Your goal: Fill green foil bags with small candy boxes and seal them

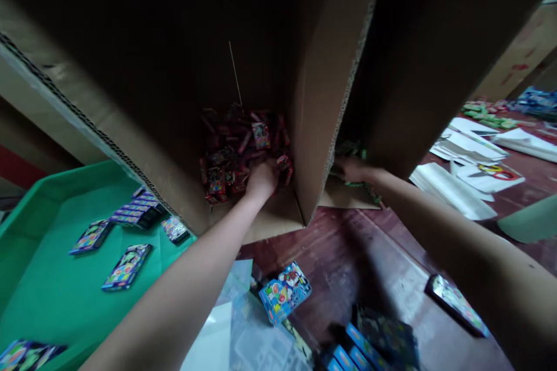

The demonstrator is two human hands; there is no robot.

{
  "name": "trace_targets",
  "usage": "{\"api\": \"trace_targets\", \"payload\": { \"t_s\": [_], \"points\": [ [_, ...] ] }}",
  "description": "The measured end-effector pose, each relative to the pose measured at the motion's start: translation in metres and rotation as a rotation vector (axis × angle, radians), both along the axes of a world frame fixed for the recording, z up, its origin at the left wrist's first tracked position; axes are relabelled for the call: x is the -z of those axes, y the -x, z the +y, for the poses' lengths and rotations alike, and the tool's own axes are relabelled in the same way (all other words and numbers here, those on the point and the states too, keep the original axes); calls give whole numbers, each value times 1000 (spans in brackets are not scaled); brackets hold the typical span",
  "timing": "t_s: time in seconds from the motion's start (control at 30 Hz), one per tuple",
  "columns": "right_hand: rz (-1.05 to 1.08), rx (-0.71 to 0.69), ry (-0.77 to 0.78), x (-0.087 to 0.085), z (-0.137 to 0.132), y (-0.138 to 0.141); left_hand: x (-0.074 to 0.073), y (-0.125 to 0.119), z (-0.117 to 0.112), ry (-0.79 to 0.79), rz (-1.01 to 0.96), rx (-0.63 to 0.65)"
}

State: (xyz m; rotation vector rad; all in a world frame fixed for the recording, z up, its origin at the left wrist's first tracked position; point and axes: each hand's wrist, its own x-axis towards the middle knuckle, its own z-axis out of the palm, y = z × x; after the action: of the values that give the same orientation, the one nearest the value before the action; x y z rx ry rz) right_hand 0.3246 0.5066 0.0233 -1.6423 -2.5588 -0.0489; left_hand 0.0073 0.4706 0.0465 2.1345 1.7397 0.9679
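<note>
Two tall cardboard boxes stand side by side on a dark wooden floor. My left hand [262, 178] reaches deep into the left box [143, 145] and is closed in a heap of small red packets [237, 153] at its bottom. My right hand [354, 169] reaches into the right box [418, 87], low down among green packets [353, 149]. Its fingers are blurred and in shadow, so their grip is unclear.
A green tray [47, 278] at the left holds several colourful flat packs [127, 266]. A blue printed pack [285, 293] and clear plastic bags [235, 324] lie on the floor near me. White paper sheets [452, 188] and red-handled scissors [496, 172] lie at the right.
</note>
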Motion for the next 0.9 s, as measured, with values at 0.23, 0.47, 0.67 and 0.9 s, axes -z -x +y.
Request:
{"api": "trace_targets", "payload": {
  "t_s": [0.23,0.47,0.67,0.9],
  "points": [
    [52,-62,-8,8,-125,-10,3,36,-90,204,-161,-99],
    [61,120,97,16,-162,-39,-25,35,-184,277,-533,-117],
    [91,287,94,30,-180,-43,-29,1,-330,424,-616,103],
    [141,463,104,-1,-208,-40,20,-110,-437,665,-531,329]
  ]
}}
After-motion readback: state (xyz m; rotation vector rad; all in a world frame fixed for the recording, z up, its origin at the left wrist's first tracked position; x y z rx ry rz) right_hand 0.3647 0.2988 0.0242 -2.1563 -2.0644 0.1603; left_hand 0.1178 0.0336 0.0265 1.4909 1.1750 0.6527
